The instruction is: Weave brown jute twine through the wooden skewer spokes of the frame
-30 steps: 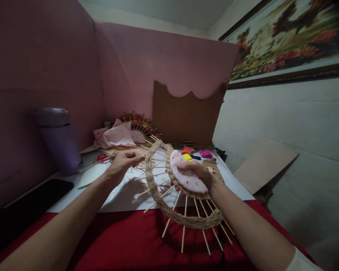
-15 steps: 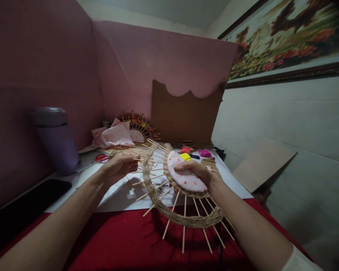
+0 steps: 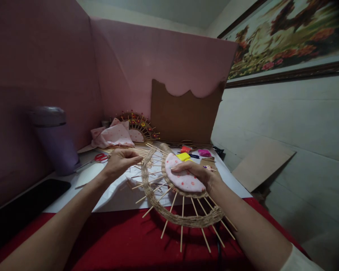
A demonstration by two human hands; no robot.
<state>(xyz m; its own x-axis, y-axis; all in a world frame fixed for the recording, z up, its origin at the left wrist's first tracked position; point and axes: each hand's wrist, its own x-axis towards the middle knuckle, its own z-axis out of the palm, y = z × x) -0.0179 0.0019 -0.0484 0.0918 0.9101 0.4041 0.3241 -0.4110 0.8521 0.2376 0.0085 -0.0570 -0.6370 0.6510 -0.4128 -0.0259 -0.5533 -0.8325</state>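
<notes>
My right hand (image 3: 199,171) is closed around a half-round frame of wooden sticks and woven twine. Its thumb lies on the pad of white cloth with pink dots (image 3: 186,183) at the frame's centre, and the other fingers are hidden behind. Sticks fan out from the pad through a curved twine band (image 3: 183,220), tilted above the table. Beside the band's upper left end, my left hand (image 3: 124,161) pinches thumb and fingers together; what lies between the fingertips is too small to make out.
A purple tumbler (image 3: 53,139), red-handled scissors (image 3: 101,158) and a black phone-like slab (image 3: 34,199) are on the left. Behind are dotted cloth (image 3: 114,134), a decorated half-round piece (image 3: 138,122) and cardboard (image 3: 183,116). Yellow (image 3: 183,156) and magenta packets (image 3: 204,153) lie beyond the frame.
My left hand has shifted slightly right, its fingertips now closer to the twine band. The frame in my right hand has moved slightly left.
</notes>
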